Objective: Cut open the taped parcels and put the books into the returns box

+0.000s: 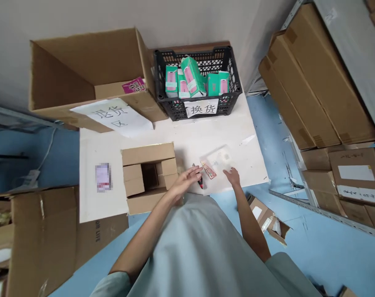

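My left hand point(185, 181) is stretched out over the near edge of the white table, beside the open small carton point(148, 150). Its fingers are extended, with a red and black tool point(200, 180), perhaps a box cutter, lying just under the fingertips. My right hand point(232, 177) has thumb and fingers closed at the lower right edge of a clear plastic bag point(222, 159), which looks slightly blurred. A red patterned card point(208, 169) shows at the bag's left side; whether it is inside cannot be made out.
A large open carton point(88, 57) with a paper sign stands at the back left. Beside it, a black crate point(198, 97) holds several green and pink boxes point(192, 76). A pixelated purple packet point(103, 177) lies on the white table point(91, 210). Shelved cartons point(320, 78) line the right.
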Tool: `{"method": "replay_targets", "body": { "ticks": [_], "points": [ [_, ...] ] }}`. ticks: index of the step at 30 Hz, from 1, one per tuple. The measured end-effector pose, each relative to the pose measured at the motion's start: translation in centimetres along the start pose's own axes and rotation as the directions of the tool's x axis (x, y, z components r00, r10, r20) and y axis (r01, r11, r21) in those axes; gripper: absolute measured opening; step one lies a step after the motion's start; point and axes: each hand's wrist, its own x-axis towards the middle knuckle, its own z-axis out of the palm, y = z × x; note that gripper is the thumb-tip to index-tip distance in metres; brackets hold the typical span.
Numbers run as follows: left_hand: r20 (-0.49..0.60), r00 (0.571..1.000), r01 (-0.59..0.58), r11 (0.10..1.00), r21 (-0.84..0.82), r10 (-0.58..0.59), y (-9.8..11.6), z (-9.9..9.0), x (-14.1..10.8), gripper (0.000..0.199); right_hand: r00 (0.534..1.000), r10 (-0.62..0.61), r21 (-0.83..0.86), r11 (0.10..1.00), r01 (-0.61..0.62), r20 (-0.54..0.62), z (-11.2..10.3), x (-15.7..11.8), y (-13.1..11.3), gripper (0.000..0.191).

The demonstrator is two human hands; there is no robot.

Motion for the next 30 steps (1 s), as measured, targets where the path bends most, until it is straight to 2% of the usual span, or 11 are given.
{"method": "replay_targets", "body": {
  "ticks": [4, 6, 8, 9, 10, 13, 16, 24, 26, 28, 30],
  "points": [
    [-0.193, 0.978, -0.077, 0.997, 0.019, 0.079, 0.6, -9.0, -4.3, 0.065, 0.998, -0.058, 0.022, 0.998, 0.057, 0.014, 1.0, -3.1, -2.6, 0.078],
    [-0.457, 0.864, -0.097, 0.961, 0.258, 0.210, -0.3, -14.1, -6.3, 0.072, 0.971, -0.158, 0.156, 0.979, 0.131, 0.177, 2.8, -5.6, -4.9, 0.072],
    [-0.640, 0.731, 0.074, 0.905, 0.418, 0.236, -2.4, -18.4, -8.0, 0.074, 0.902, -0.224, 0.258, 0.957, 0.132, 0.369, 5.3, -8.2, -7.4, 0.071],
    [-0.683, 0.706, 0.161, 0.895, 0.415, 0.190, -3.7, -20.1, -8.6, 0.077, 0.864, -0.243, 0.274, 0.953, 0.129, 0.440, 6.7, -9.4, -8.6, 0.072],
    [-0.686, 0.717, 0.208, 0.901, 0.381, 0.125, -5.0, -21.5, -9.2, 0.079, 0.831, -0.259, 0.273, 0.953, 0.135, 0.492, 7.9, -10.6, -9.8, 0.073],
    [-0.597, 0.802, 0.220, 0.944, 0.248, -0.030, -8.3, -23.7, -10.2, 0.074, 0.799, -0.304, 0.227, 0.950, 0.214, 0.519, 11.2, -13.1, -12.4, 0.070],
    [-0.586, 0.810, 0.162, 0.963, 0.215, -0.006, -9.5, -25.1, -10.4, 0.062, 0.822, -0.331, 0.181, 0.944, 0.278, 0.465, 13.3, -14.3, -14.5, 0.064],
    [-0.631, 0.774, 0.121, 0.965, 0.234, 0.056, -6.8, -32.9, -7.3, 0.045, 0.832, -0.388, 0.146, 0.921, 0.360, 0.396, 19.8, -13.9, -21.6, 0.057],
    [-0.617, 0.785, 0.118, 0.962, 0.244, 0.060, -6.0, -34.6, -6.5, 0.043, 0.842, -0.389, 0.144, 0.921, 0.362, 0.373, 21.4, -13.5, -23.2, 0.055],
    [-0.613, 0.787, 0.132, 0.951, 0.278, 0.071, -5.3, -35.4, -6.0, 0.045, 0.847, -0.384, 0.161, 0.924, 0.348, 0.369, 22.3, -13.1, -24.0, 0.056],
    [-0.646, 0.751, 0.141, 0.923, 0.358, 0.136, -4.6, -35.0, -5.9, 0.053, 0.854, -0.378, 0.207, 0.924, 0.322, 0.358, 22.5, -12.9, -23.8, 0.059]
  ]
}}
